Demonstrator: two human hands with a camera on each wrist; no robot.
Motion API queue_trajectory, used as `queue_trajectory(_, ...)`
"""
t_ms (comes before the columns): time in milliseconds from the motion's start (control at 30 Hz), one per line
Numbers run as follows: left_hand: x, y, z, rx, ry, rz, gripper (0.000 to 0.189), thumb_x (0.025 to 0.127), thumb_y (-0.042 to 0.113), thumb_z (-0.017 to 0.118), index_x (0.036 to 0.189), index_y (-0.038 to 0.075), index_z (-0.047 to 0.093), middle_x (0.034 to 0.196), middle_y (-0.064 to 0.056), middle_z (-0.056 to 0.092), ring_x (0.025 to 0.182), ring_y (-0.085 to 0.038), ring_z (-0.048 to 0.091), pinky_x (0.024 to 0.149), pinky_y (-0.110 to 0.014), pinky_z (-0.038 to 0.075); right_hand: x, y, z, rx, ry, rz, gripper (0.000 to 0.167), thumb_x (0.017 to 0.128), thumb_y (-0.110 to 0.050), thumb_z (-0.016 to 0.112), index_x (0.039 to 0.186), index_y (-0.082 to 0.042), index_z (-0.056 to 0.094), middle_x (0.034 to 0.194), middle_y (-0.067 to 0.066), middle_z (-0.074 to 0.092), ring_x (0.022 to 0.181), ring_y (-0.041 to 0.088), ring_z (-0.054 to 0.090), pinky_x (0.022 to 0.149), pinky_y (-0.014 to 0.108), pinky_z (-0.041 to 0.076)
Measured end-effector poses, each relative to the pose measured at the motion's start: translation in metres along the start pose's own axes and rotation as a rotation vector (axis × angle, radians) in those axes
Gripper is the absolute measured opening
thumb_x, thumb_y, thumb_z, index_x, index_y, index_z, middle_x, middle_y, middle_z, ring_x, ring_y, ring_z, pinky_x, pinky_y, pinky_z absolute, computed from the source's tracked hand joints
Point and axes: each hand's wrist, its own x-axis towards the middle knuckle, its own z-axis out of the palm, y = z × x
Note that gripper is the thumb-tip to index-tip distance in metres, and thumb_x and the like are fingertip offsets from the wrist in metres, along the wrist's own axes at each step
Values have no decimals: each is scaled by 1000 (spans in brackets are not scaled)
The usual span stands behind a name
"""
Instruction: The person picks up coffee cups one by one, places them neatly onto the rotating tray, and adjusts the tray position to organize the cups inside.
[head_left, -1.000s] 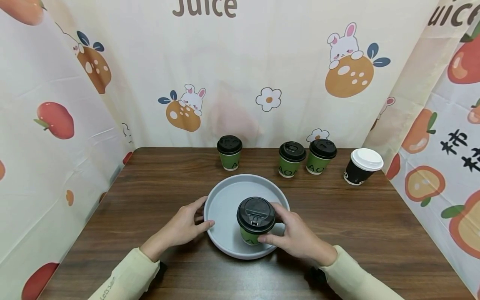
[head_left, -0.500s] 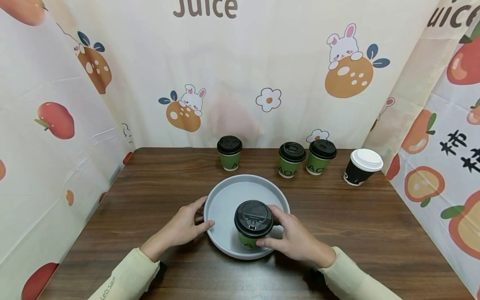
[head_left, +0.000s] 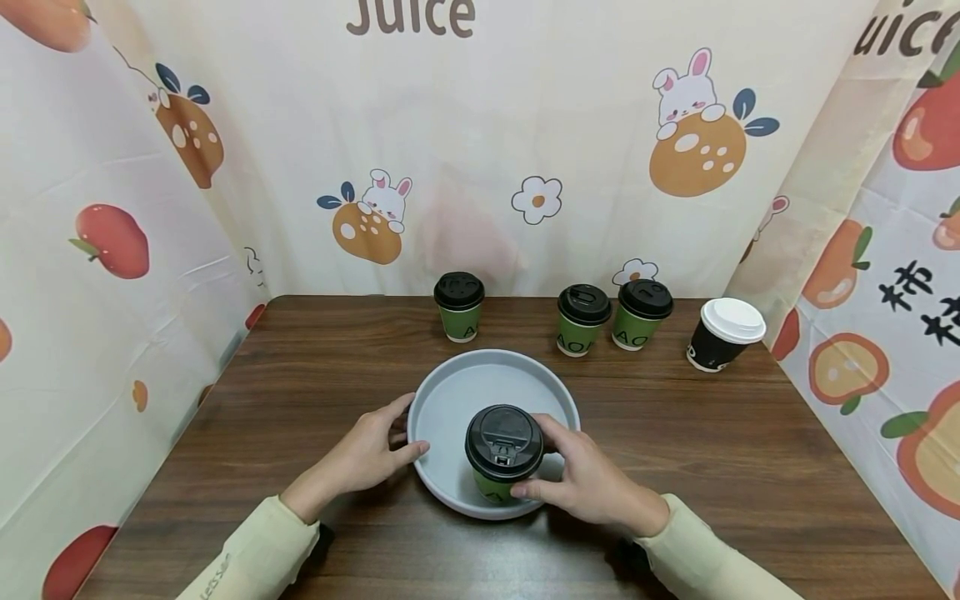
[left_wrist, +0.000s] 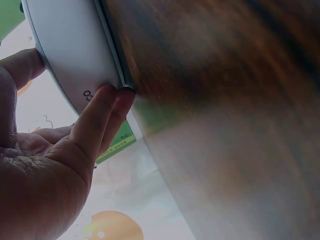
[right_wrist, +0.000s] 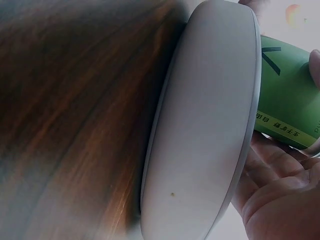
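A round pale grey tray [head_left: 450, 392] lies on the wooden table. On its near right part is a paper coffee cup [head_left: 504, 442], green with a black lid. My right hand [head_left: 592, 479] grips the cup from the right, thumb on the near side and fingers behind. In the right wrist view the cup's green side [right_wrist: 287, 95] shows past the tray's outer wall [right_wrist: 205, 110]. My left hand [head_left: 363, 454] holds the tray's left edge, thumb over the rim. In the left wrist view its fingertips press the outer wall [left_wrist: 70, 50].
Beyond the tray stand a green cup [head_left: 460, 321] and, to the right, two more green cups [head_left: 579, 332], [head_left: 639, 325], all black-lidded. A black cup [head_left: 716, 343] with a white lid is at the far right. Printed curtains [head_left: 480, 125] enclose the back and sides.
My right hand has shifted the coffee cup slightly toward me and to the left over the tray. The left hand and the tray have stayed put.
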Motion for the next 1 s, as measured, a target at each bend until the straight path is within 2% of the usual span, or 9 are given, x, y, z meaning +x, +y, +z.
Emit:
queue_trajectory(433,1,-2,0,14,4,14,74,94,18,77,153,-6,38,131,-22,63,113,-29,68,87,-31,59,0,0,2,5,-20,-24,71,86,-34,86,146,-25,49,131,-10,66,110,13,68,95,35,55)
queue_trajectory(733,1,-1,0,15,1,-3,75,94,19,77,153,-5,38,132,-22,62,114,-29,68,88,-32,59,0,-3,1,18,-39,-6,71,86,-35,85,146,-26,48,132,-11,65,110,12,68,96,36,55)
queue_trajectory(1000,1,-2,0,12,-1,1,75,95,20,77,153,-5,37,134,-23,61,115,-30,68,89,-33,59,-1,-2,1,0,-44,-24,71,86,-36,85,146,-25,48,129,-11,67,107,12,69,95,36,55)
